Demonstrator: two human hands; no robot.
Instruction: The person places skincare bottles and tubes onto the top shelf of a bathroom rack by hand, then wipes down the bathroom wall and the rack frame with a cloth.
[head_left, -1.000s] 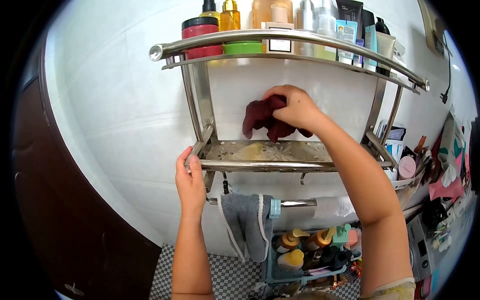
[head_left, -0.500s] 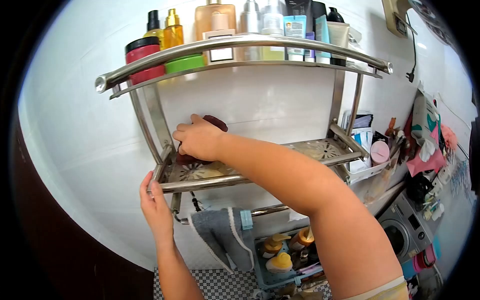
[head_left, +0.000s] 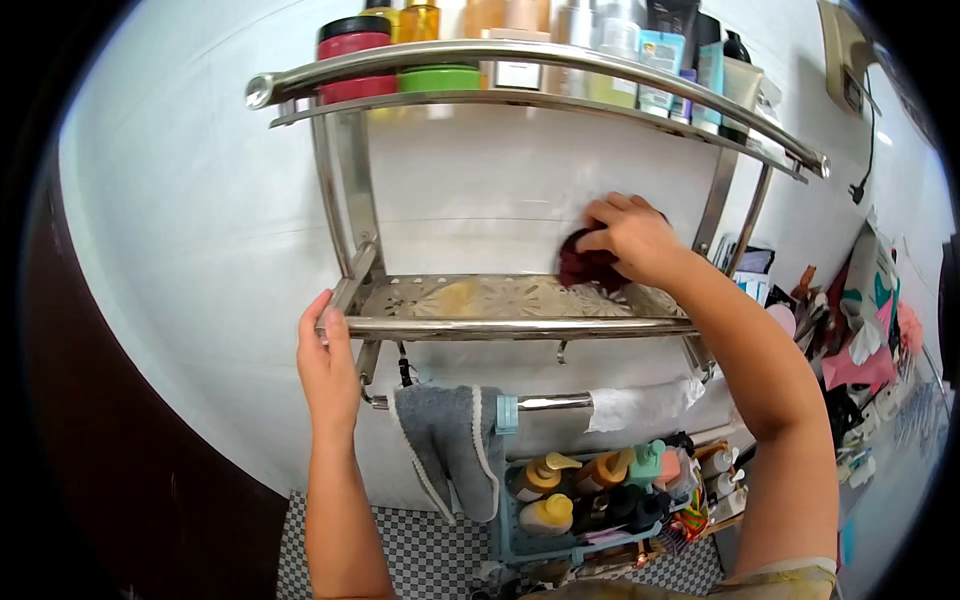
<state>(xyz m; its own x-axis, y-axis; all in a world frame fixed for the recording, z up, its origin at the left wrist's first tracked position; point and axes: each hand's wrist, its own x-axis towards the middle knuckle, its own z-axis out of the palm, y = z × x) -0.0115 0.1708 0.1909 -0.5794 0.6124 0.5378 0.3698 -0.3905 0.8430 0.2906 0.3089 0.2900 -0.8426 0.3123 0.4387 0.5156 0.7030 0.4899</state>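
My right hand (head_left: 640, 240) is closed on a dark red cloth (head_left: 590, 262), which is bunched against the right part of the lower shelf plate (head_left: 490, 292). This plate is metal, with flower-shaped cut-outs and a yellowish stain left of its middle. At the shelf's front left corner, my left hand (head_left: 328, 365) grips the end of the metal rail (head_left: 500, 328) between thumb and fingers. Below the rail, a grey towel (head_left: 440, 440) with white edging hangs from a bar, with a light blue clip (head_left: 507, 414) at its side.
Bottles, tubes and a red jar (head_left: 355, 55) crowd the upper shelf (head_left: 560, 103). Underneath stands a blue basket (head_left: 520, 545) of pump bottles. A white cloth (head_left: 645, 403) hangs on the bar. A plug (head_left: 857, 192) dangles at the right.
My right hand has moved the dark red cloth from the left end of the lower shelf to its right part. My left hand stays at the corner. The view has shifted.
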